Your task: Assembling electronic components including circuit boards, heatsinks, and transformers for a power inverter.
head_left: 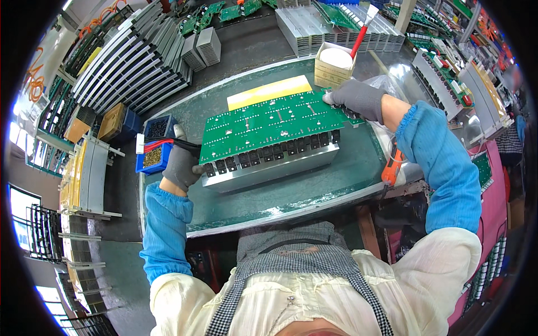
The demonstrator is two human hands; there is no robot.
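Observation:
A long green circuit board (269,124) lies along the top of a silver metal heat sink (274,169) on the green work table. A row of black transistors (278,150) lines its near edge. My left hand (182,167), in a grey glove, grips the left end, its thumb at the near corner. Black and red cables (158,144) run beside that hand. My right hand (358,101), also gloved, closes on the far right corner of the board; its fingertips are partly hidden. A yellow strip (270,93) lies behind the board.
Blue bins (152,157) of small parts stand left. A carton (334,68) holds a white round thing and a red-handled brush (363,35). An orange power screwdriver (391,171) lies at the right edge. Stacked heat sinks (134,59) stand at the back left, more assemblies (443,84) at the right.

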